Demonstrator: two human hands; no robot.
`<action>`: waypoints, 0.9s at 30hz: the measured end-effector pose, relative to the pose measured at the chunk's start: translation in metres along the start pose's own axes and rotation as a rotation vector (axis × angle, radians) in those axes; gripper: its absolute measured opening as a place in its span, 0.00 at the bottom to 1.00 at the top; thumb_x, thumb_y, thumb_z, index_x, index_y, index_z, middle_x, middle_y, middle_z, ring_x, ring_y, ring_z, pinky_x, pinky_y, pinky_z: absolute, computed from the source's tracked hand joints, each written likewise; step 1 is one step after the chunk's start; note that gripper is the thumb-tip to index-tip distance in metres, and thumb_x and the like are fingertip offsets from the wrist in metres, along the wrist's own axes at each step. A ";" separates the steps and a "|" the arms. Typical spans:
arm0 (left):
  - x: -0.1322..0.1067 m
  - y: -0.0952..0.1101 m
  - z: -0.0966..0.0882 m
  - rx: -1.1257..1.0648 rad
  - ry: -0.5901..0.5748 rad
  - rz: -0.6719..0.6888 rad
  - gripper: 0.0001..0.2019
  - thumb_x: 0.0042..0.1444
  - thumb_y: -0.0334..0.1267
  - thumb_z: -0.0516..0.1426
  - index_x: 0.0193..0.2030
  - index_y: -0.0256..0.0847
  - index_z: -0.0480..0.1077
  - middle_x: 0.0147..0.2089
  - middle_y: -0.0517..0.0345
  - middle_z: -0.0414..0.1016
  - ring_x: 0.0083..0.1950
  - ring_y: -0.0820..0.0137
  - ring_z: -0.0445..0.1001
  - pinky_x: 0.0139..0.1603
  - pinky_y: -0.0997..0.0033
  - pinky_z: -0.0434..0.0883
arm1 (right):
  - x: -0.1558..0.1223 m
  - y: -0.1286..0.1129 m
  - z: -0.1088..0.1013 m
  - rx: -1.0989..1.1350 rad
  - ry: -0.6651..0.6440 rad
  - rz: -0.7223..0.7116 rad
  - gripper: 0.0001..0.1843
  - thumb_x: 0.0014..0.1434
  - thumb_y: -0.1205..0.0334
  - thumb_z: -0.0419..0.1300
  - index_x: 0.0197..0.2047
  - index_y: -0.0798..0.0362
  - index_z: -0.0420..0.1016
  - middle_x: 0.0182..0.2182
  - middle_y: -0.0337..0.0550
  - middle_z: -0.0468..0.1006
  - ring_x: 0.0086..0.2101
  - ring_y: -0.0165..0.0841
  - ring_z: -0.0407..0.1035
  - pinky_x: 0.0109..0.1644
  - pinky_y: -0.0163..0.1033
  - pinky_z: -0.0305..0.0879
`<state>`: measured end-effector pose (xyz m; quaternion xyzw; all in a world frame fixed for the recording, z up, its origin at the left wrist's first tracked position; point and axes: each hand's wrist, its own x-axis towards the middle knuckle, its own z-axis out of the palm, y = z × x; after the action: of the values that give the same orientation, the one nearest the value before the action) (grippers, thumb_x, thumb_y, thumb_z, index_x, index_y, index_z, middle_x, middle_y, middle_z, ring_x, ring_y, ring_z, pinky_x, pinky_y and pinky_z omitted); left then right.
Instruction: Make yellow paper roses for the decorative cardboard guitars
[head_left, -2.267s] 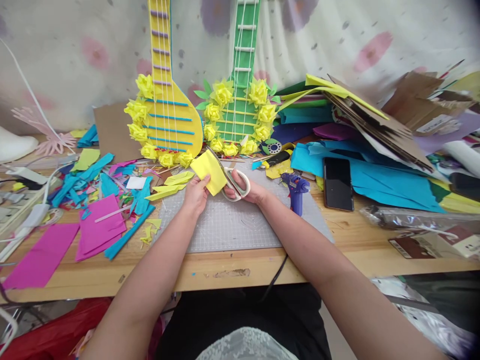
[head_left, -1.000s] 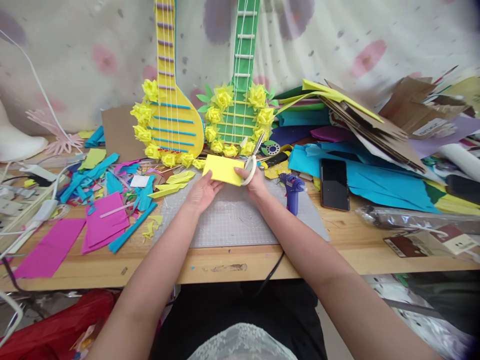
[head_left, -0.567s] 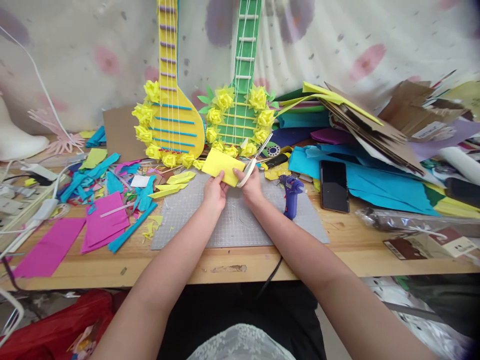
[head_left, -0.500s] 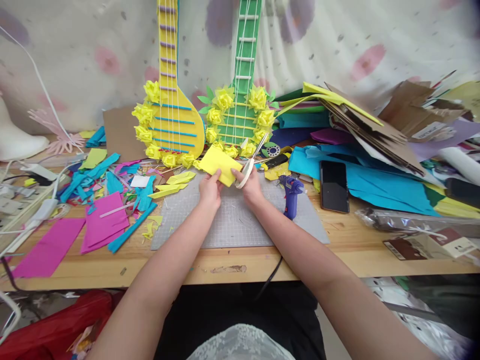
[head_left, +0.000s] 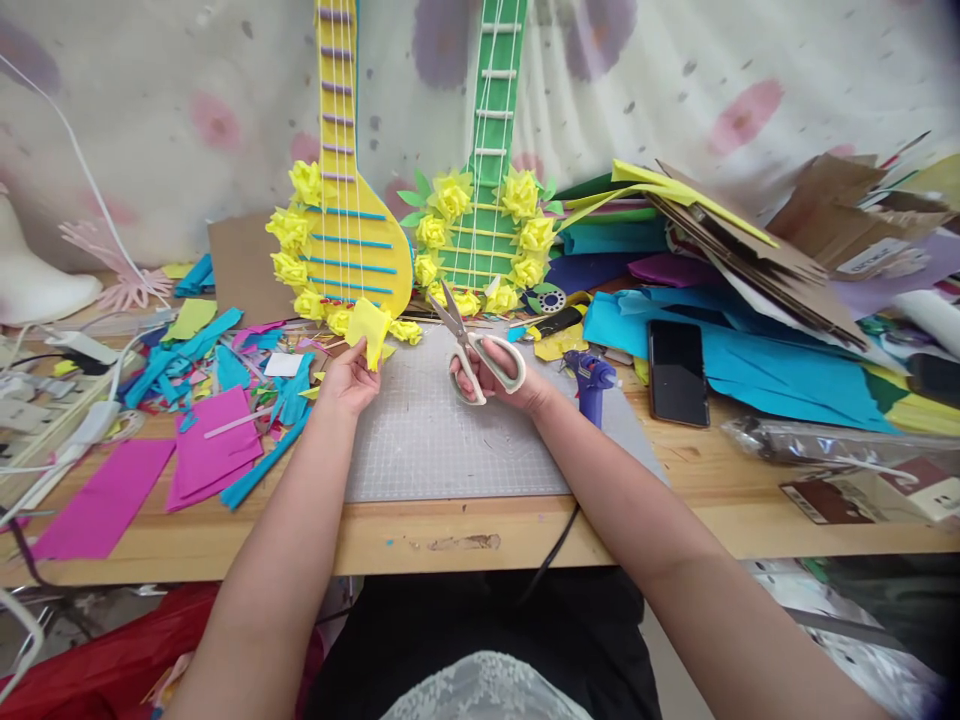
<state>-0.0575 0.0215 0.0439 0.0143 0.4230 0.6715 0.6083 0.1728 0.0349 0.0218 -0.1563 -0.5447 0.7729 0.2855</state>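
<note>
Between the fingers of my left hand (head_left: 351, 378) is a yellow paper piece (head_left: 369, 328), held up in front of the yellow paper lute (head_left: 352, 235). My right hand (head_left: 499, 370) has its fingers through the white handles of a pair of scissors (head_left: 466, 338). The blades are slightly apart and point up and left, away from the paper. Both hands are above the grey cutting mat (head_left: 420, 450). A green paper instrument (head_left: 484, 215) ringed with yellow paper roses stands behind the scissors.
A blue glue gun (head_left: 591, 385) stands on the mat's right side, near a black phone (head_left: 678, 372). Blue paper and cardboard (head_left: 757, 270) pile up at the right. Magenta sheets (head_left: 217, 440) and coloured scraps cover the left. A floral curtain (head_left: 187, 110) hangs behind.
My left hand has moved left with the yellow paper, away from the right hand. The scissors, earlier closed beside the paper, have swung to point up-left with their blades parted.
</note>
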 end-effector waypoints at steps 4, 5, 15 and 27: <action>-0.002 0.002 0.001 -0.028 0.004 -0.028 0.06 0.53 0.25 0.52 0.33 0.34 0.69 0.22 0.61 0.73 0.23 0.77 0.73 0.26 0.82 0.72 | -0.002 0.003 -0.001 -0.013 -0.127 0.062 0.33 0.54 0.35 0.43 0.37 0.59 0.66 0.21 0.42 0.70 0.20 0.26 0.63 0.19 0.30 0.55; -0.002 0.001 0.001 -0.028 -0.001 -0.037 0.06 0.53 0.25 0.52 0.34 0.33 0.69 0.22 0.60 0.73 0.23 0.76 0.73 0.25 0.82 0.72 | -0.002 0.005 -0.002 -0.023 -0.145 0.085 0.33 0.54 0.35 0.42 0.37 0.60 0.66 0.21 0.42 0.70 0.20 0.26 0.63 0.18 0.29 0.53; -0.001 -0.004 -0.001 0.016 -0.051 -0.068 0.08 0.54 0.25 0.51 0.38 0.34 0.70 0.22 0.59 0.75 0.23 0.75 0.74 0.22 0.83 0.70 | -0.004 0.005 -0.007 0.003 -0.235 0.131 0.36 0.56 0.36 0.39 0.38 0.63 0.67 0.18 0.43 0.71 0.16 0.25 0.64 0.11 0.26 0.46; 0.003 -0.006 -0.003 0.034 -0.053 -0.021 0.09 0.53 0.24 0.51 0.39 0.34 0.70 0.24 0.59 0.75 0.24 0.75 0.75 0.26 0.82 0.72 | -0.005 0.005 -0.010 -0.011 -0.216 0.187 0.35 0.56 0.35 0.41 0.38 0.63 0.68 0.17 0.42 0.71 0.17 0.27 0.65 0.14 0.28 0.54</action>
<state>-0.0552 0.0216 0.0369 0.0379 0.4181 0.6573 0.6259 0.1807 0.0378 0.0136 -0.1237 -0.5596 0.8054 0.1510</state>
